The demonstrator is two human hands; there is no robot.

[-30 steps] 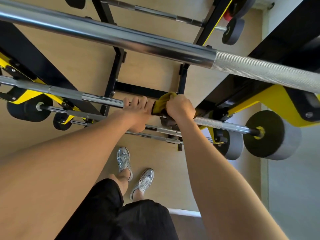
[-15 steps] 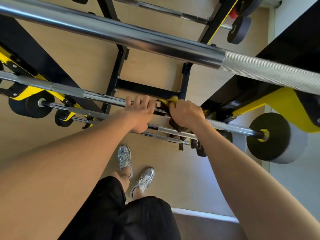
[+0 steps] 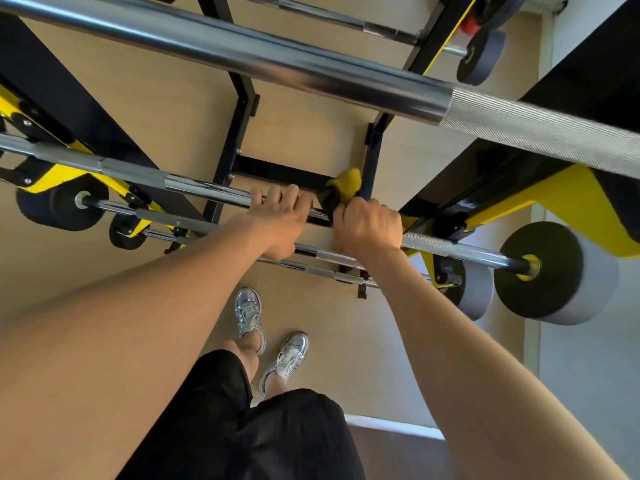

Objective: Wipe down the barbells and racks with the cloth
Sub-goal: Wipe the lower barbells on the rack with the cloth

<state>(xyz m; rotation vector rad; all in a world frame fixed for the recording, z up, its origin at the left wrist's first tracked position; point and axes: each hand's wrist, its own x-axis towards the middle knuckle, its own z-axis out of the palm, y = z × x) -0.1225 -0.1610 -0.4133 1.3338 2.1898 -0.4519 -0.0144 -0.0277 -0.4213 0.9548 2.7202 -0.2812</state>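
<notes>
A chrome barbell (image 3: pixel 138 174) lies across the black and yellow rack (image 3: pixel 239 133) at waist height. My left hand (image 3: pixel 280 220) grips this bar with fingers curled over it. Just to its right, my right hand (image 3: pixel 367 226) grips the yellow cloth (image 3: pixel 346 183) wrapped round the same bar; a tuft of cloth sticks up beyond my knuckles. The bar's knurled part (image 3: pixel 426 242) runs on to a black weight plate (image 3: pixel 540 268) at the right end.
A thick barbell (image 3: pixel 277 64) crosses the top of view, close to the camera. More bars (image 3: pixel 325 254) sit lower in the rack, with small black plates (image 3: pixel 62 206) at left. A further rack with plates (image 3: pixel 479 57) stands behind. My feet (image 3: pixel 270 334) stand on the wooden floor.
My right hand with the cloth has slid a little to the right along the bar, then turned so more yellow cloth shows above it. My left hand has stayed gripping the bar.
</notes>
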